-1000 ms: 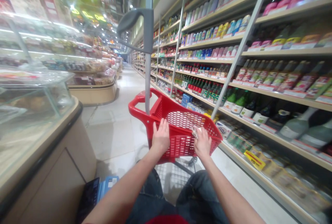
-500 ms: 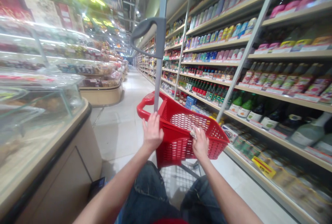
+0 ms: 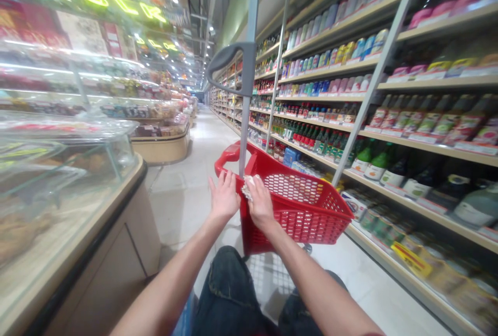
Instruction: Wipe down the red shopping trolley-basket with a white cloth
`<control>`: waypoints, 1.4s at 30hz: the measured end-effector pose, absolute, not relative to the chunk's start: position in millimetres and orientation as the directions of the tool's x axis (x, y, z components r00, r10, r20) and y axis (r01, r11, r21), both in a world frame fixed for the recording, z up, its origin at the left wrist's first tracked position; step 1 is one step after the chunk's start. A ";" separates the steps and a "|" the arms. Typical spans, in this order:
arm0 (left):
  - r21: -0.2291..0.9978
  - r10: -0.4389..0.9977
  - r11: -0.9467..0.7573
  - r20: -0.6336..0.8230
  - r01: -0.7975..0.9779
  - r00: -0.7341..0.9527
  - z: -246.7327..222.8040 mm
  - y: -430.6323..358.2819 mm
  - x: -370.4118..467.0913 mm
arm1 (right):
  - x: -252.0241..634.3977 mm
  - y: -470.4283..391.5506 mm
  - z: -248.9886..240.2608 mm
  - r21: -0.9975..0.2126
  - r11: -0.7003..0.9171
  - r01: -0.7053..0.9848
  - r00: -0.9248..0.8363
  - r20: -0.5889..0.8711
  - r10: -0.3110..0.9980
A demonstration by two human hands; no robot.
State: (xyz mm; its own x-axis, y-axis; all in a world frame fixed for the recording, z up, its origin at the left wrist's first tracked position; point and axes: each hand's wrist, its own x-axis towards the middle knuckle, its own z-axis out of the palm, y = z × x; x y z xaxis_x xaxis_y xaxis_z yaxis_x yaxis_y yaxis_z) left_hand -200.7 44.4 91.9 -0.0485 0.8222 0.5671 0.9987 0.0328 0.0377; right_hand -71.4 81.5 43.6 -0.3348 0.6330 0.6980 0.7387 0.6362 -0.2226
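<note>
A red shopping basket (image 3: 307, 219) with perforated sides stands in front of my knees. From its left end rises a grey pole (image 3: 243, 139) with a dark grey loop handle (image 3: 249, 69). My left hand (image 3: 226, 196) rests on the basket's left end near the pole's foot, its fingers stretched out and apart. Crumpled in my right hand (image 3: 260, 204) is a whitish patterned cloth (image 3: 247, 189), pressed to the basket's near rim close to the pole. The two hands are side by side, a small gap between them.
Shelves of bottles and cans (image 3: 319, 102) line the right side. At the left stands a glass-topped display counter (image 3: 116, 196), with another rounded display stand (image 3: 163, 149) beyond. A pale tiled aisle floor (image 3: 175, 191) runs into the distance. A yellow price sign (image 3: 411, 259) hangs low on the right.
My right hand has slid left along the basket's rim with the cloth, from its middle to beside the pole. My left hand stays at the left end. The view has shifted slightly.
</note>
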 end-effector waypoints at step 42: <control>0.088 0.804 -0.228 0.579 0.970 0.137 63.5 35.6 -112.0 | 38.2 117.3 18.3 -0.336 0.374 0.865 -0.075 0.649 0.757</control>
State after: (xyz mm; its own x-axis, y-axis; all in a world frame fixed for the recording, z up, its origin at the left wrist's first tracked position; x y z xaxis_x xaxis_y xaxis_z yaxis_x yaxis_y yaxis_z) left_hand -112.0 35.6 63.5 0.1366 0.8038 0.5790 0.9695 -0.2284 0.0884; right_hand 38.2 117.3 18.3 -0.0746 0.7569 0.6492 0.8645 0.3736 -0.3362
